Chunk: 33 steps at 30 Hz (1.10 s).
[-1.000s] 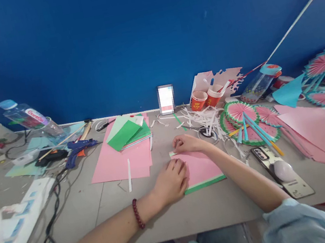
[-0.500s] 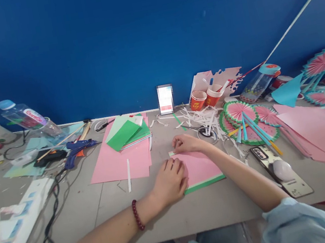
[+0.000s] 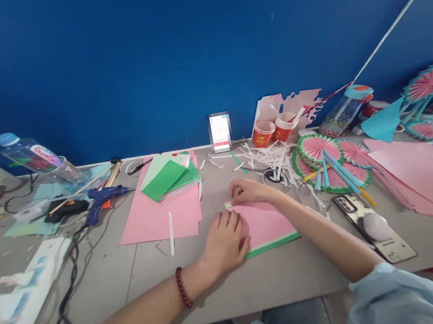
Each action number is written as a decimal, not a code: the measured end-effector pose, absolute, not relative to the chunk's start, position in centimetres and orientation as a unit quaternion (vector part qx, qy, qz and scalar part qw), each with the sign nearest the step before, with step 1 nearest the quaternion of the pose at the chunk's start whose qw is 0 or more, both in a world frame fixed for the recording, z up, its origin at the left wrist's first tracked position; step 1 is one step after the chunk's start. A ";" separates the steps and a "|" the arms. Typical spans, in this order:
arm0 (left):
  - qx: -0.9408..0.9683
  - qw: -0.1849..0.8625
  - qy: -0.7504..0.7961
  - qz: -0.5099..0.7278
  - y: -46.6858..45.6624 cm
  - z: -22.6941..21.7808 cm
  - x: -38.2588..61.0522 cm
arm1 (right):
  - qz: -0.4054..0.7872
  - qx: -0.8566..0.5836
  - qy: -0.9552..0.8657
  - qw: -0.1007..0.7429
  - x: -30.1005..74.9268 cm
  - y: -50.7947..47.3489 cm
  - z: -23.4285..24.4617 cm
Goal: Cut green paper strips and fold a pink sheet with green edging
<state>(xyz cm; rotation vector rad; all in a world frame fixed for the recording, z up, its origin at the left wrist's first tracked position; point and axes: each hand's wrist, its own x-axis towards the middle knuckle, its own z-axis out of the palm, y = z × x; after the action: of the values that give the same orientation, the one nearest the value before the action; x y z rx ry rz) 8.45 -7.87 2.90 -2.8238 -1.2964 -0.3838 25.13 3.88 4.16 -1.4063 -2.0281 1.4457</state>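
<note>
A pink sheet of paper (image 3: pixel 269 221) with a green border along its near edge lies on the table before me. My left hand (image 3: pixel 225 240) rests palm down over its left side, fingers laid across the paper and slightly bent. On that wrist is a dark red bead bracelet (image 3: pixel 183 287). At the sheet's far left corner, my right hand (image 3: pixel 247 190) is curled with its fingertips pressed together and turned down. A pale strip end (image 3: pixel 228 204) pokes out beside those fingertips. What they pinch, if anything, is hidden under the hand.
Pink sheets (image 3: pixel 139 226) with green paper (image 3: pixel 165 179) on top lie to the left, near a blue glue gun (image 3: pixel 103 198) and a white power strip (image 3: pixel 34 294). Rightward are white paper shreds (image 3: pixel 276 157), red paper cups (image 3: pixel 264 132), watermelon-patterned fans (image 3: pixel 320 150) and a phone (image 3: pixel 396 245).
</note>
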 end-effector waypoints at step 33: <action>-0.903 0.022 -0.416 -0.108 -8.2 2.9 8.6 | 0.489 -0.488 -0.714 0.115 24.9 3.9 5.2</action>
<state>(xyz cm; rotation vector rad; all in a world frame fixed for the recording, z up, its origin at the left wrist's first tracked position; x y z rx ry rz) 8.63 -8.16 2.92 -2.7977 -1.2888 -0.3335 24.90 3.90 5.20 -1.4291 -2.0921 1.4334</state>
